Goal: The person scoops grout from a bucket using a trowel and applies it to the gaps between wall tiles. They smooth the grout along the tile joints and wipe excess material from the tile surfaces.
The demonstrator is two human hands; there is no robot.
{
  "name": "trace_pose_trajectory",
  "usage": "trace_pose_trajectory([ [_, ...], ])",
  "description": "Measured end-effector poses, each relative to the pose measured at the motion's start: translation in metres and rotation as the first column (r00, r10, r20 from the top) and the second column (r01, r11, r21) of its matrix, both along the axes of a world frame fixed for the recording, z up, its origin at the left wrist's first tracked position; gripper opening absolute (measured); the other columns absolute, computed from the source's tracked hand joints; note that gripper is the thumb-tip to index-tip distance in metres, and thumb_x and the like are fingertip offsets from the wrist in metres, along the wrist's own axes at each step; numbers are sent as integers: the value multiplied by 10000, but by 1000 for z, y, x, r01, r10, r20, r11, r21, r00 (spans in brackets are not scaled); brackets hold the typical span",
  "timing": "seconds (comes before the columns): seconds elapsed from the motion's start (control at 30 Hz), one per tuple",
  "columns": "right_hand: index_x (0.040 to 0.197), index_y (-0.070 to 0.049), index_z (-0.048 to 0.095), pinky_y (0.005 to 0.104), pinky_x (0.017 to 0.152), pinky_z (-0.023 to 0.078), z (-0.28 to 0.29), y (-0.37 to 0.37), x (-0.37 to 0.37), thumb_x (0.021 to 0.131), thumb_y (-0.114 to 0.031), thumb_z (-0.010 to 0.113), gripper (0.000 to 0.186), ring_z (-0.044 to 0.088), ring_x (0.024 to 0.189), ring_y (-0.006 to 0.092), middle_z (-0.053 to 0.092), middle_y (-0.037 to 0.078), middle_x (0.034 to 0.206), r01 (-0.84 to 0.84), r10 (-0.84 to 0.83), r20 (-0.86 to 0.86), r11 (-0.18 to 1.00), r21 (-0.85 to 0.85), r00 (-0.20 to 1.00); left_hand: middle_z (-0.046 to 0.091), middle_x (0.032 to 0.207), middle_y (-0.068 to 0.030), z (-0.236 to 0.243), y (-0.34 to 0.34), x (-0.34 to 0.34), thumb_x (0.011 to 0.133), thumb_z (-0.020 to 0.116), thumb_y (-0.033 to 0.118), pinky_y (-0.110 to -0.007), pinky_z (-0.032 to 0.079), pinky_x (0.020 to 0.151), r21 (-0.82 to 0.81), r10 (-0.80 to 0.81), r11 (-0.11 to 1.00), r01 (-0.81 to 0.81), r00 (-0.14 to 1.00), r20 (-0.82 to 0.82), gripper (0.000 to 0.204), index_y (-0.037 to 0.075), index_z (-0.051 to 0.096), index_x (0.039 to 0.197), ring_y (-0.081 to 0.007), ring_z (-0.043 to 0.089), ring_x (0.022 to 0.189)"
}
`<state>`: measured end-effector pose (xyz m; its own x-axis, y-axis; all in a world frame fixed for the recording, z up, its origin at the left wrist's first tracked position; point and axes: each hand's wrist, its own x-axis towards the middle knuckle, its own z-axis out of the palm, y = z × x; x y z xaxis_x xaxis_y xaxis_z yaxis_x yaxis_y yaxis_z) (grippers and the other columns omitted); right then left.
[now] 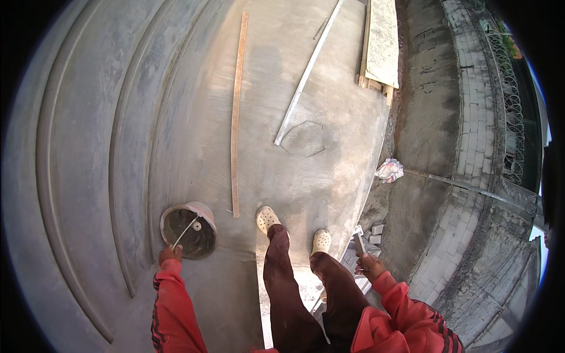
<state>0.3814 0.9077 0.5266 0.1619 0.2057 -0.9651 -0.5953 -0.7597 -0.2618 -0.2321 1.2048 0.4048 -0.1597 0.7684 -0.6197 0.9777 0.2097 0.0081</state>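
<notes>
My left hand (170, 254) is closed around the thin handle (186, 230) of a round bucket (206, 210). The bucket hangs or stands at the left beside the grey steps, its dark inside facing up; whether its base touches the floor I cannot tell. In it shows a small pale round spot. At the right, beyond my right leg, my right hand (370, 267) grips a narrow, flat, pale-edged tool (358, 240), perhaps a trowel seen edge-on. Its full shape is hidden by the angle and my fingers.
Grey steps (88, 147) run along the left. A long wooden strip (236, 117), a metal straightedge (309, 70) and bent wire (303, 155) lie on the cement floor (265, 170). The floor's edge drops at right, near boards (381, 47), rubble (374, 235) and a block wall (474, 117).
</notes>
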Motion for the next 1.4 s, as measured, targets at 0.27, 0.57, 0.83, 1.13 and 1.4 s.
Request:
trace_pose_trajectory([
  [0.27, 1185, -36, 540, 371, 681, 535, 18, 8, 46, 949, -371, 548, 410, 617, 712, 190, 564, 44, 884, 1, 3, -79, 999, 42, 997, 577, 655, -134, 19, -24, 20, 795, 676, 380, -398, 451, 613, -104, 72, 994, -42, 952, 298, 393, 15, 543, 743, -265, 550, 590],
  [0.57, 1030, -101, 565, 389, 587, 545, 25, -46, 155, 906, -381, 548, 307, 602, 618, 187, 547, 31, 811, 104, -74, 161, 976, -192, 984, 584, 661, -161, 140, 7, 59, 799, 587, 633, -436, 467, 641, -255, -21, 965, 59, 988, 151, 616, 19, 558, 763, -340, 582, 631],
  [0.83, 1039, -113, 543, 420, 541, 551, 11, -78, 200, 921, -311, 551, 231, 596, 596, 231, 534, 43, 774, 274, -302, 1, 863, -425, 953, 571, 614, -102, 194, 70, 153, 807, 487, 728, -365, 476, 506, -433, 382, 847, -307, 919, 97, 731, 9, 615, 842, -260, 627, 553],
  [1.13, 1025, -100, 543, 401, 544, 561, 10, 98, 439, 906, -384, 588, 311, 614, 600, 218, 557, 57, 790, 274, -239, 224, 951, -142, 945, 558, 610, -93, 220, 213, 393, 816, 486, 716, -360, 465, 496, -391, 334, 883, -259, 933, 137, 707, 18, 603, 833, -253, 616, 544],
  [1.4, 1003, -79, 564, 373, 526, 536, 39, 336, 631, 898, -364, 593, 306, 597, 607, 207, 554, 68, 801, 257, -291, 318, 956, 145, 902, 546, 608, -85, 247, 376, 542, 823, 485, 705, -356, 456, 487, -354, 227, 922, -154, 958, 175, 687, 27, 593, 824, -246, 607, 536],
])
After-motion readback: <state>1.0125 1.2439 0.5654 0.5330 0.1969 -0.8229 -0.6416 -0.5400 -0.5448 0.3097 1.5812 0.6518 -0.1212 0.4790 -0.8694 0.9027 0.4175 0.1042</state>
